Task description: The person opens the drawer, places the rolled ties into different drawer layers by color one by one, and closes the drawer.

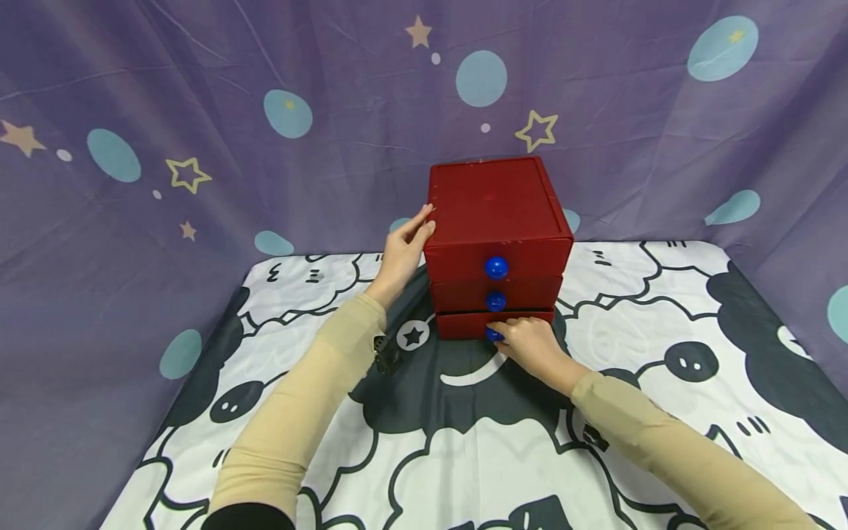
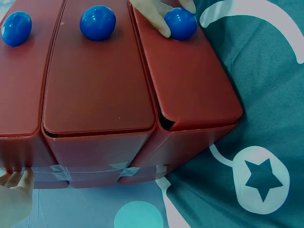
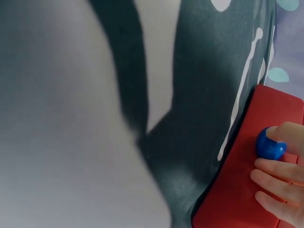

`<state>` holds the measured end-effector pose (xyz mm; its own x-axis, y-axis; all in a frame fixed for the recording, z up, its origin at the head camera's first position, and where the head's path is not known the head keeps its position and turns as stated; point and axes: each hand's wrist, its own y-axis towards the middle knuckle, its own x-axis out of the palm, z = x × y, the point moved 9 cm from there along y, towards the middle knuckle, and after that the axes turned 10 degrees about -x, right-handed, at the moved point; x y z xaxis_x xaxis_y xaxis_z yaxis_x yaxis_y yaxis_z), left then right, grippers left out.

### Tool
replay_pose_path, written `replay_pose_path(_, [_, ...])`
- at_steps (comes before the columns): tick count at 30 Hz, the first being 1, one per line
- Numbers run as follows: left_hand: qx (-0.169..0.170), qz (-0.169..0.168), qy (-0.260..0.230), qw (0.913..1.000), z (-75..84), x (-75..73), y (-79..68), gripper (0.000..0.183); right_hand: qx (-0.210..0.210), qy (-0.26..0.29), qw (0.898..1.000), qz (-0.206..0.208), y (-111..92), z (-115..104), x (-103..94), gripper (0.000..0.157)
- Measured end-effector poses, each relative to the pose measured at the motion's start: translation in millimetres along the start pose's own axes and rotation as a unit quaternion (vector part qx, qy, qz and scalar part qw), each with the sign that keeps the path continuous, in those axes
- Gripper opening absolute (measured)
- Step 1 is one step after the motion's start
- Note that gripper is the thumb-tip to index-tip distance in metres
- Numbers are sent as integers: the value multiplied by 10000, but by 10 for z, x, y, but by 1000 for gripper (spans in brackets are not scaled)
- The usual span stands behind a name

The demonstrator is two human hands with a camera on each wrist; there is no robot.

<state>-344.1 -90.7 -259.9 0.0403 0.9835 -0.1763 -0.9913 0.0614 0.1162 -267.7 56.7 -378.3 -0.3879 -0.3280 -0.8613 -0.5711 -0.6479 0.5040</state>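
Note:
A red cabinet (image 1: 492,202) with three stacked drawers stands on the cloth, a round blue knob on each front. My right hand (image 1: 530,347) pinches the bottom drawer's blue knob (image 3: 270,144) between thumb and finger, its other fingers lying along the red front. Along the top edge of that bottom drawer (image 2: 199,90) runs a dark gap, widest at its corner in the left wrist view. The middle knob (image 1: 495,300) and top knob (image 1: 496,267) are untouched. My left hand (image 1: 403,254) steadies the cabinet's left side, fingers extended against it near the top edge.
A cloth (image 1: 464,471) printed with black and white sheep covers the table. Behind the cabinet hangs a purple curtain (image 1: 358,88) with stars and blue ovals, close to its back. Clear tape (image 2: 95,172) crosses the cabinet's side.

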Motion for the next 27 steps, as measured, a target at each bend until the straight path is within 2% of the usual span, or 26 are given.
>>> replay_pose_path(21, [-47, -14, 48, 10000, 7, 7, -9, 41, 102, 53, 9999, -14, 35, 48, 39, 30])
replay_pose_path(27, [-43, -10, 28, 10000, -41, -1, 31, 41, 76, 54, 10000, 10, 41, 49, 40, 29])
